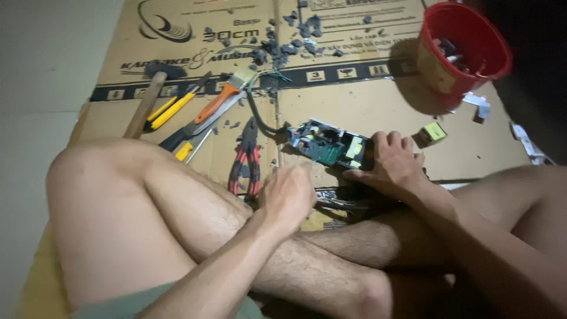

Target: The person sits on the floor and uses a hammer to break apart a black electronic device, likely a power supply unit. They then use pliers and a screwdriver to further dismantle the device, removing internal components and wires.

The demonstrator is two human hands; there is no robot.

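Hands first: my right hand (393, 162) presses flat on the green circuit board (331, 145), centre frame, lying left-right; left hand (287, 195), fisted, sits just below-left, contents hidden.

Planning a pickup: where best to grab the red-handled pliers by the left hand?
Probably the two red handles, closing around both from above. The pliers lie flat on the cardboard, nose pointing away, handles toward the person; the left hand sits just right of the handles.

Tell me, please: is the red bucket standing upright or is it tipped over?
Tipped. The red bucket leans on the cardboard sheet, its mouth turned sideways toward the camera, with small parts visible inside.
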